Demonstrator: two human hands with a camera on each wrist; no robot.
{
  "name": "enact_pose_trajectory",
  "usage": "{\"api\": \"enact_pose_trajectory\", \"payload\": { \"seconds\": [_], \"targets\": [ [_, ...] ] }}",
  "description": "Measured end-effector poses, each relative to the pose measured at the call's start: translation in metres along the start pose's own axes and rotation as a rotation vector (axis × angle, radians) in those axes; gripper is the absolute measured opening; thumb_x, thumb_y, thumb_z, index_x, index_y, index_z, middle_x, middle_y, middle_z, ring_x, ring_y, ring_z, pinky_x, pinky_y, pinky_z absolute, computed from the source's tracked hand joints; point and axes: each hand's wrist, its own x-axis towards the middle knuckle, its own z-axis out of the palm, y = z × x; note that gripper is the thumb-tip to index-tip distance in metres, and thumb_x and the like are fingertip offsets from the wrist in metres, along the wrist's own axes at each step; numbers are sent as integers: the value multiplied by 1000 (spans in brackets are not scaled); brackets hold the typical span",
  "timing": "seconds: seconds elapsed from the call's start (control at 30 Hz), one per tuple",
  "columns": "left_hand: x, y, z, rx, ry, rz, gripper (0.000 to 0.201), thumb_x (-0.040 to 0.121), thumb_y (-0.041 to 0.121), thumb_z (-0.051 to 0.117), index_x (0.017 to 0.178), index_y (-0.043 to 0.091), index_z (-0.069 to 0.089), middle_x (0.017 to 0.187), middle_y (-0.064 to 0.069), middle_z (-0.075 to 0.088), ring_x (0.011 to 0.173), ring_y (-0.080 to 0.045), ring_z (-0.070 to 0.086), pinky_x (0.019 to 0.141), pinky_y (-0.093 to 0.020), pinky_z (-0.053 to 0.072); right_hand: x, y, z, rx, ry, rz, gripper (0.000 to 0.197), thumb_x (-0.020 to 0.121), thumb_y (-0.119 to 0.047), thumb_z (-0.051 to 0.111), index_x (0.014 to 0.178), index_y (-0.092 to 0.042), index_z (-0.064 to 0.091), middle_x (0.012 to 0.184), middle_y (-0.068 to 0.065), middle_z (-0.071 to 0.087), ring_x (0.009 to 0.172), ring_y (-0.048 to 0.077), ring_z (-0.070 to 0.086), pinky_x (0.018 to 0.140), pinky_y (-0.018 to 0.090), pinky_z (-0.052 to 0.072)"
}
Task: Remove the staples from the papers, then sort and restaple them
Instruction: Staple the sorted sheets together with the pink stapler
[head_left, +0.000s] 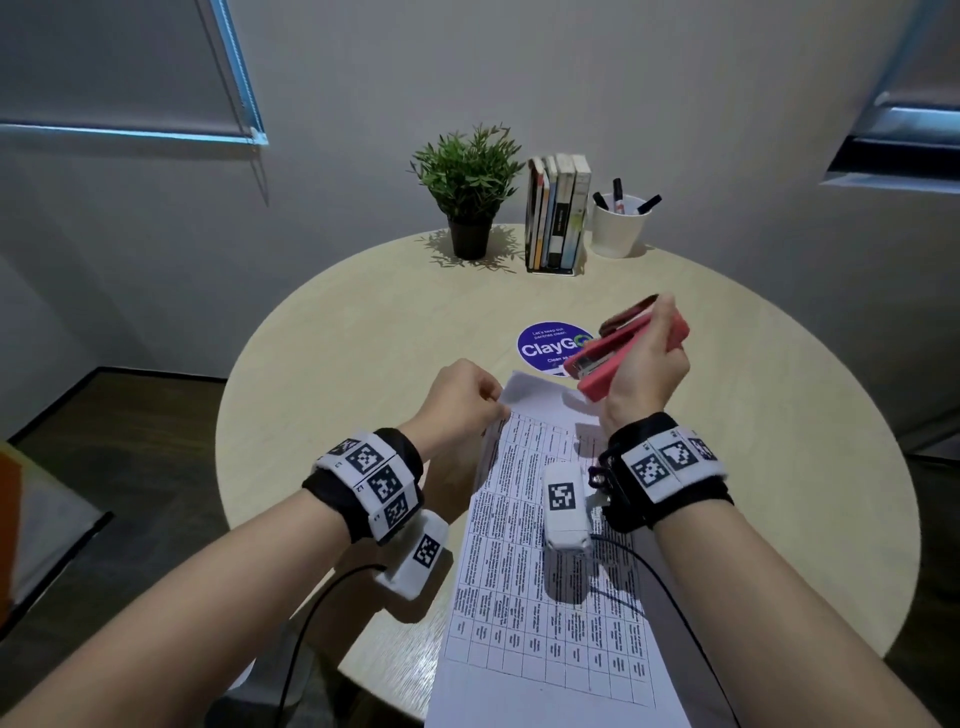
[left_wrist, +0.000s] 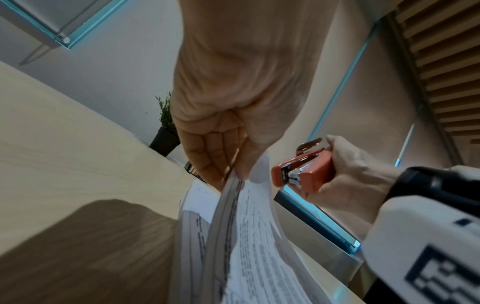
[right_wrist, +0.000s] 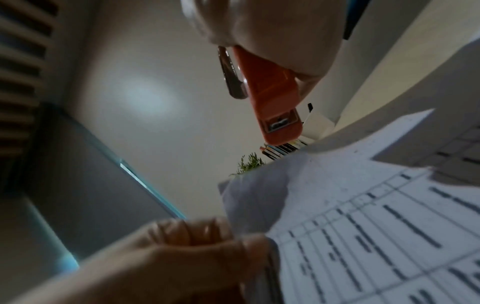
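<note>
A blue "ClayGo" sticker (head_left: 553, 345) marks the table (head_left: 322, 338), a white cup (head_left: 618, 226) holds markers (head_left: 617, 195), the left hand (head_left: 460, 402) pinches the papers (head_left: 545, 571) at their far corner, lifted over the table's near side, and the right hand (head_left: 644, 369) grips a red stapler (head_left: 623, 353) just above that corner.

both forearms reach forward, each wrist banded. the left hand (head_left: 460, 397) curls into a loose fist, thumb against fingers (left_wrist: 207, 152) pinching the papers (head_left: 545, 545) at their top corner. the right hand (head_left: 647, 371), raised just beside that pinch, wraps around the stapler (head_left: 631, 353).
</note>
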Motion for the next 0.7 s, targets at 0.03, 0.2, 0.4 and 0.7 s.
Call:
{"api": "enact_pose_trajectory", "payload": {
  "seconds": [0.03,0.2,0.4,0.7],
  "targets": [
    [-1,0,0,7,8,17,44,74,2,73,41,19,48,44,0,49,49,-17,48,55,-30,40,-1,0,2,-16,-9,-52,32,95,-49,53,87,-18,55,80,5,66,66,23,67,47,27,55],
    [-4,6,0,10,2,59,37,77,7,75,47,17,55,49,-2,54,51,-16,52,55,-29,44,-7,14,12,-114,-97,-121,31,95,-45,56,83,-16,57,75,3,65,68,19,66,73,39,59],
    [-7,11,-2,-2,-4,76,34,78,7,75,50,17,58,55,-4,59,55,-18,57,59,-37,53,-14,18,30,-110,-147,-126,33,94,-41,59,74,-16,57,67,2,61,64,20,64,67,35,58],
    [-7,14,-2,-29,-31,66,28,78,6,75,54,14,62,52,0,58,46,-9,54,56,-31,52,-17,20,41,-139,-168,-124,38,91,-43,62,66,-15,57,50,-3,62,67,33,66,77,58,57]
  ]
}}
